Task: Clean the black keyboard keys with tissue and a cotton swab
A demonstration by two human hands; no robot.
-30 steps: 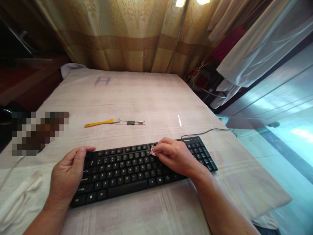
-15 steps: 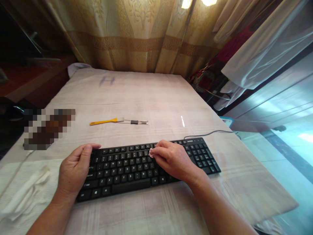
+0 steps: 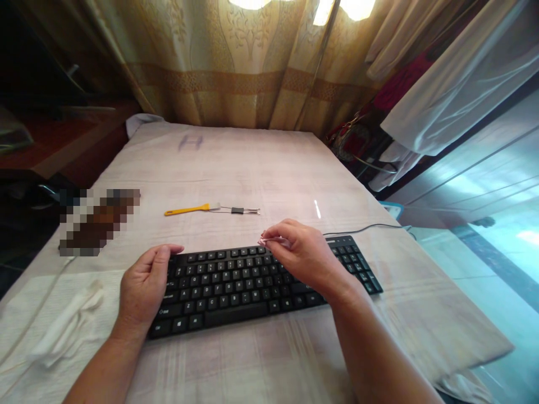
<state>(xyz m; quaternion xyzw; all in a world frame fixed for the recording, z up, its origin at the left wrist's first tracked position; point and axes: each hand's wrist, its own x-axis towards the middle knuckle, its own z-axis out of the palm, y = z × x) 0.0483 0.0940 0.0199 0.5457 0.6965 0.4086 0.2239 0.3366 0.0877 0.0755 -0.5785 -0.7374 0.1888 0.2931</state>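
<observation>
A black keyboard (image 3: 236, 292) lies slightly angled on the cloth-covered table. My left hand (image 3: 145, 286) grips the keyboard's left end, thumb on top along the edge. Over the upper right keys, my right hand (image 3: 298, 249) pinches a small whitish-pink wad (image 3: 265, 241), which looks like tissue or cloth, between thumb and fingers. Beyond the keyboard lie a yellow-handled brush (image 3: 187, 210) and, touching or close to its tip, a wire tool with a black sleeve (image 3: 237, 211).
A crumpled white cloth (image 3: 69, 325) rests on a white towel (image 3: 25, 286) at the left. Behind it is a pixelated object (image 3: 99, 224). The keyboard's cable (image 3: 357, 229) runs off the right edge. Curtains (image 3: 244, 67) hang behind the table (image 3: 252, 163).
My right hand has lifted from the keys with the wad, toward the keyboard's back edge. The view has shifted slightly, and my left hand still grips the left end.
</observation>
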